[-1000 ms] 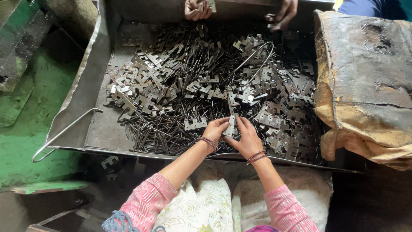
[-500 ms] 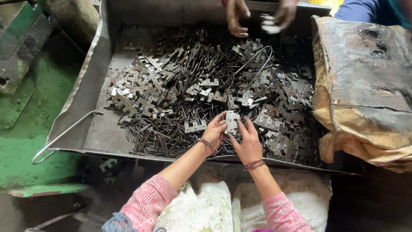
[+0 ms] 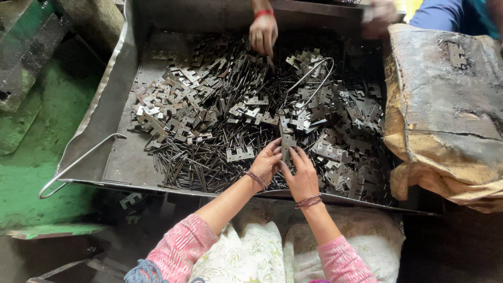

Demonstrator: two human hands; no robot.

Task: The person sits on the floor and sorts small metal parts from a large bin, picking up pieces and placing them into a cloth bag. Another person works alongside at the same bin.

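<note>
Together, the left hand [image 3: 266,163] and right hand [image 3: 301,177] pinch one flat metal hinge plate [image 3: 287,145] at the near edge of the metal tray [image 3: 107,112]. Its long axis runs away from the person, fingers closed on its lower end. Loose pins [image 3: 194,165] lie left of it; another person's hand [image 3: 263,32] reaches in opposite.

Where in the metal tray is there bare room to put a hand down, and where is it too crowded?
The tray is bare along its left wall and in its near-left corner, beside the wire handle. The far-left corner holds only a few plates. The middle and right are crowded with hinge plates and pins, where the left hand, the right hand and another person's hand work.
</note>
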